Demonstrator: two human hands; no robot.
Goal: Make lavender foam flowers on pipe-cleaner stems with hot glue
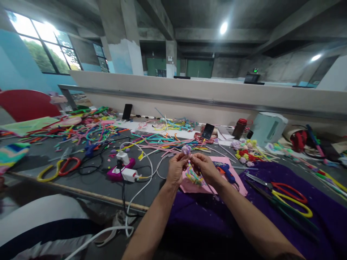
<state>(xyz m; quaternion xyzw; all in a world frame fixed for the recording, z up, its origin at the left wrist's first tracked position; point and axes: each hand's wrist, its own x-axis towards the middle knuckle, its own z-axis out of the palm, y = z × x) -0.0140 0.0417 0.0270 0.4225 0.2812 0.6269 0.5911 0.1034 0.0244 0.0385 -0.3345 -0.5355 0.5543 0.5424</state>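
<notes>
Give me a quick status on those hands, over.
Left hand and right hand both pinch lilac pipe-cleaner flower. Held above pink sheet. Nothing between them.

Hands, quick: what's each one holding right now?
Left hand: pinched shut on the small fuzzy lilac pipe-cleaner flower.
Right hand: shut on the same flower.

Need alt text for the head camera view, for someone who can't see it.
Two bare hands, the left hand and right hand, pinch a small lilac pipe-cleaner flower above a pink sheet on a grey worktable. Loose pipe cleaners, a blue glue gun and red-and-yellow scissors lie around them.
</notes>
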